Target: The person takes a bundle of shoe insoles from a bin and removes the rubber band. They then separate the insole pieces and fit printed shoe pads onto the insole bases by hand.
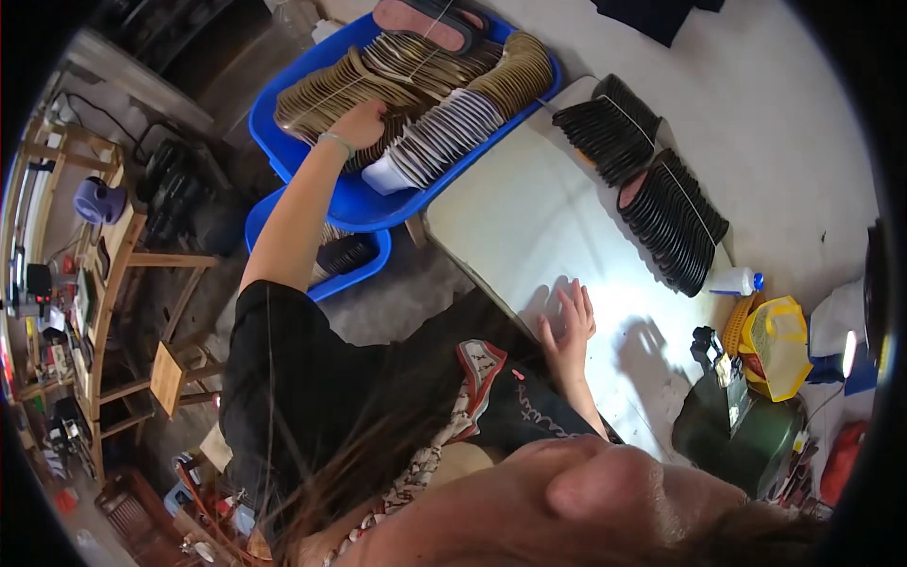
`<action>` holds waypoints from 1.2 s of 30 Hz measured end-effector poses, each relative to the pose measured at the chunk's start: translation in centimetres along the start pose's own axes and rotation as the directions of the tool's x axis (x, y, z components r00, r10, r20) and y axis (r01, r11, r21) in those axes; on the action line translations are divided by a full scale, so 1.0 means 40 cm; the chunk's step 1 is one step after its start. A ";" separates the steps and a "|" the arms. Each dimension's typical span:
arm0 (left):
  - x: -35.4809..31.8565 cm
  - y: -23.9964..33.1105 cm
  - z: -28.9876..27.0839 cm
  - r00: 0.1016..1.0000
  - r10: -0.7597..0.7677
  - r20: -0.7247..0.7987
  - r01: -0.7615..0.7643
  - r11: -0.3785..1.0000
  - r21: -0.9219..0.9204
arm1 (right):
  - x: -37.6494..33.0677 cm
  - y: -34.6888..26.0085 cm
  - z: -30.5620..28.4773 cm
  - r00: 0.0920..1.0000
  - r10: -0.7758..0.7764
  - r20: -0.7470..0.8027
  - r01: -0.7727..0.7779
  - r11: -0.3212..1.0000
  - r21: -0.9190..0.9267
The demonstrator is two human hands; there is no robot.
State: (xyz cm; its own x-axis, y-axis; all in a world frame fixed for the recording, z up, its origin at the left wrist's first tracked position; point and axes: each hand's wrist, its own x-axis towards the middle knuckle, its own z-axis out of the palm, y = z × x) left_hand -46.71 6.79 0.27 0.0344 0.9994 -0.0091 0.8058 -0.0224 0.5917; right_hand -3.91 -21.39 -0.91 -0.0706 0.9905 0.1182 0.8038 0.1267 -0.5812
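My left hand (360, 125), with a pale band at its wrist, reaches into a large blue tub (267, 142). Its curled fingers press into a packed row of brown shoe soles (321, 97); the fingertips are hidden among them. Beside that row runs another one of white-edged soles (446, 133), turning tan at its far end. A tied bundle of soles with a pinkish face (427, 23) lies on top at the far edge. My right hand (570, 331) hovers at or rests on the white tabletop (501, 236), fingers spread, holding nothing; whether it touches is unclear.
Two tied bundles of black soles (673, 222) stand on the table's right side. Near them are a white bottle with a blue cap (735, 281) and a yellow bag (777, 345). A smaller blue tub (354, 280) sits below the large one. Wooden racks (111, 312) line the left.
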 end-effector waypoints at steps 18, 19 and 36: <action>-0.011 -0.012 0.158 0.865 0.285 0.413 -0.295 0.955 -0.042 | 0.643 -0.170 0.129 0.962 -0.263 0.068 0.265 0.964 -0.021; -0.012 -0.005 0.155 0.874 0.272 0.403 -0.267 0.961 -0.068 | 0.674 -0.174 0.154 0.965 -0.255 0.063 0.257 0.966 -0.028; -0.089 -0.067 0.089 0.856 0.413 0.311 -0.421 0.906 -0.045 | 0.726 -0.251 0.233 0.973 -0.037 0.228 -0.056 0.921 0.386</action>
State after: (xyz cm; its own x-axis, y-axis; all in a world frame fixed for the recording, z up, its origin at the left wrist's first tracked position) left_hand -46.90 3.21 -4.17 0.5463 0.8375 -0.0140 0.6891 -0.4398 0.5759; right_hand -19.51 6.59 0.85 -0.2332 0.9713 -0.0476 0.5165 0.0822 -0.8523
